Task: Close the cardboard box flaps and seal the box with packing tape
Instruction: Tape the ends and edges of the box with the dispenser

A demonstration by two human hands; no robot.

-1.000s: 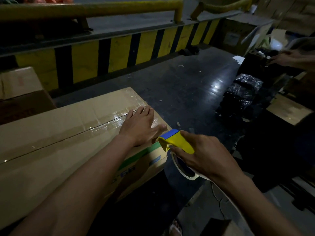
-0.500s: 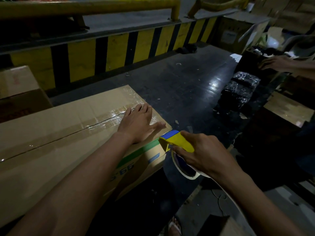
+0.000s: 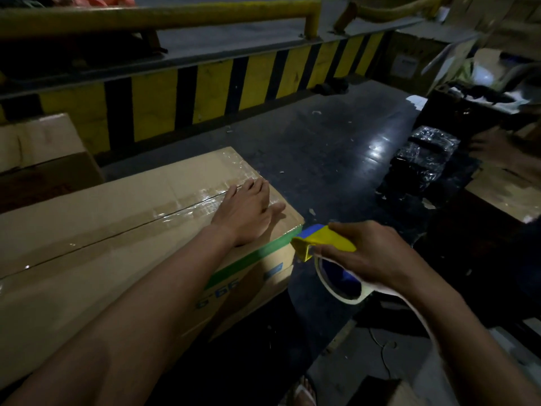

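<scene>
A long cardboard box [image 3: 87, 230] lies on the dark table with its flaps down and shiny clear tape along the centre seam. My left hand [image 3: 248, 212] rests flat, fingers apart, on the box's right end over the taped seam. My right hand [image 3: 371, 256] grips a yellow and blue tape dispenser [image 3: 319, 240] with a roll of tape [image 3: 342, 284] hanging under it. The dispenser's nose sits just off the box's near right corner, at the level of the top edge.
A black wrapped bundle [image 3: 424, 159] lies on the dark table [image 3: 322, 148] to the right. Another person's hand [image 3: 491, 148] works at far right. A second cardboard box [image 3: 38, 142] stands at left. A yellow and black striped barrier [image 3: 205, 92] runs behind.
Almost nothing has moved. Both hands hold the same places on the box end and the dispenser; the other person's hand at the right has shifted lower.
</scene>
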